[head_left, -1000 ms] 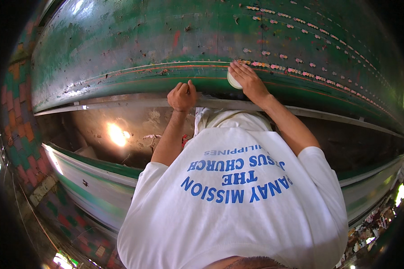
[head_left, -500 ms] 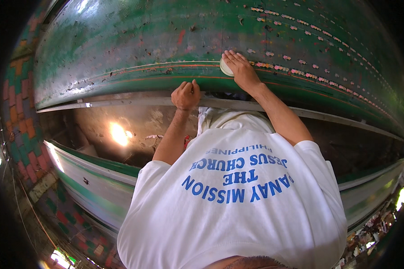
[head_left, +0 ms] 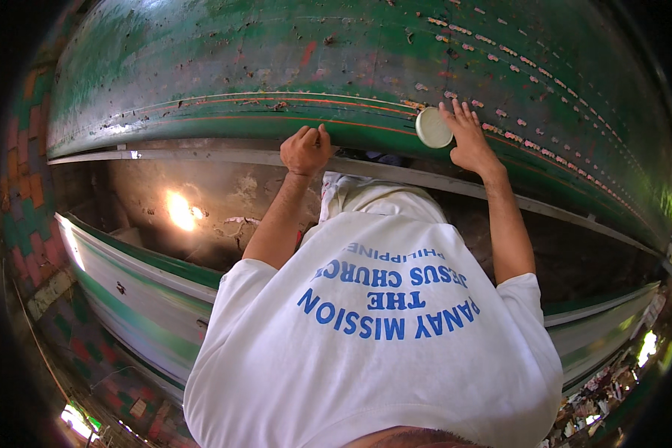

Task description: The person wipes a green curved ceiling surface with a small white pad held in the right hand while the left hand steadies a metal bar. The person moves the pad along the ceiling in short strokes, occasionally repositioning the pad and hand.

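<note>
My left hand (head_left: 306, 151) is closed in a fist with the thumb up, at the near edge of a long green table (head_left: 231, 127). What its fingers hold, if anything, is too small to make out. My right hand (head_left: 473, 140) has its fingers stretched out over the table, with a pale round lid-like disc (head_left: 434, 128) at its thumb side. The disc appears held against that hand, with the thumb hidden. Thin orange and whitish lines run along the table's near side, and a small yellowish-orange bit (head_left: 412, 105) lies just beyond the disc.
Rows of small pink-and-white pieces (head_left: 530, 142) run along the table's right half. Dark specks and paint marks dot its surface. A pale rail (head_left: 201, 154) borders the near side. Behind me stands another green-and-white long surface (head_left: 149, 299), with coloured bricks (head_left: 30, 201) at the left.
My right hand has moved right and slightly nearer, and the disc has come along, now more in view. My left hand stays closed in nearly the same place.
</note>
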{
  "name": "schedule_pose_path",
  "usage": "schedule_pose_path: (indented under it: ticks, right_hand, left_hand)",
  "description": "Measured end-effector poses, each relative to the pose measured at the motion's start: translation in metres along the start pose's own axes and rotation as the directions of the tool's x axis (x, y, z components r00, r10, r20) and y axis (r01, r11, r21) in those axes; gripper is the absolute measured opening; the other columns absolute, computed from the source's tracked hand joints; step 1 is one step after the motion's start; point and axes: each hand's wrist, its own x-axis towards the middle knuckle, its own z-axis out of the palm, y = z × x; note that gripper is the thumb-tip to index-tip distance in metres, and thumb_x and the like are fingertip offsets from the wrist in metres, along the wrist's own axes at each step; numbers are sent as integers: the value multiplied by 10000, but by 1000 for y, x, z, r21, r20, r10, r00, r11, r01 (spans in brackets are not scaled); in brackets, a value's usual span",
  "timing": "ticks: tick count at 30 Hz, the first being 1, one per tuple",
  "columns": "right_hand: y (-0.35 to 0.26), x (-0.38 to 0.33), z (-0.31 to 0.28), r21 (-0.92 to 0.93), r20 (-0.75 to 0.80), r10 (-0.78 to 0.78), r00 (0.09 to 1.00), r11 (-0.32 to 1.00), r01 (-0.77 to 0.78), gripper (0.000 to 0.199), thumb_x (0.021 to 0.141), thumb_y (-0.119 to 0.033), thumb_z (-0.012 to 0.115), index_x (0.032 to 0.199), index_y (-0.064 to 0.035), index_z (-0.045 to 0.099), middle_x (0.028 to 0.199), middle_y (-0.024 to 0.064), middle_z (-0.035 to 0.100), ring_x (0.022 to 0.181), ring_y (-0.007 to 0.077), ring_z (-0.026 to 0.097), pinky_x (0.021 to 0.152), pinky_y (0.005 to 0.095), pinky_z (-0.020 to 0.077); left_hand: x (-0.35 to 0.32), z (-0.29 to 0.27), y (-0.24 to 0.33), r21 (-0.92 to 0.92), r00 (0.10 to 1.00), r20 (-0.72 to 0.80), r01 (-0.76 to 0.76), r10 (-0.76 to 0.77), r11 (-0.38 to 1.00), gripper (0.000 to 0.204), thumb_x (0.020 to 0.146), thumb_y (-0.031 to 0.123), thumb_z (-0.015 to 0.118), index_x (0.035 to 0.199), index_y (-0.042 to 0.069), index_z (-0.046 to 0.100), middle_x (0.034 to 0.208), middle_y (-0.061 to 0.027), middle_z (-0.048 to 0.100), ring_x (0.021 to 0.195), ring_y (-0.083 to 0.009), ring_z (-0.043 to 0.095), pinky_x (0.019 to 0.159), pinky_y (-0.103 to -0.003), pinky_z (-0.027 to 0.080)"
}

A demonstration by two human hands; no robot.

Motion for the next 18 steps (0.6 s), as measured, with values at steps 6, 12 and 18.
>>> schedule_pose_path:
  ticks: [6,12,18]
  right_hand:
    - [15,2,-13,859,37,293,955,479,-180,587,1058,7,547,1634,-90,496,1354,127,700,1273,240,649,1145,380,470]
    - [3,-6,14,995,22,197,980,-102,-2,519,1085,-33,630,1592,-38,518,1065,39,672,1052,156,641,1131,378,496]
    - [-6,-2,23,977,17,182,983,-213,22,538,1072,-92,688,1582,-38,526,1030,25,684,976,147,646,1079,363,529]
  left_hand:
    - [0,0,0,29,1000,15,17,-17,999,397,967,233,741,643,135,533,662,-70,561,573,-347,619,496,-467,476]
    - [1,1,1,29,999,24,27,-28,999,395,979,252,730,644,127,561,667,-73,577,573,-348,623,502,-466,482]
    - [-1,2,-3,37,999,26,45,-46,998,382,980,259,727,654,121,582,678,-80,590,583,-349,634,511,-467,494]
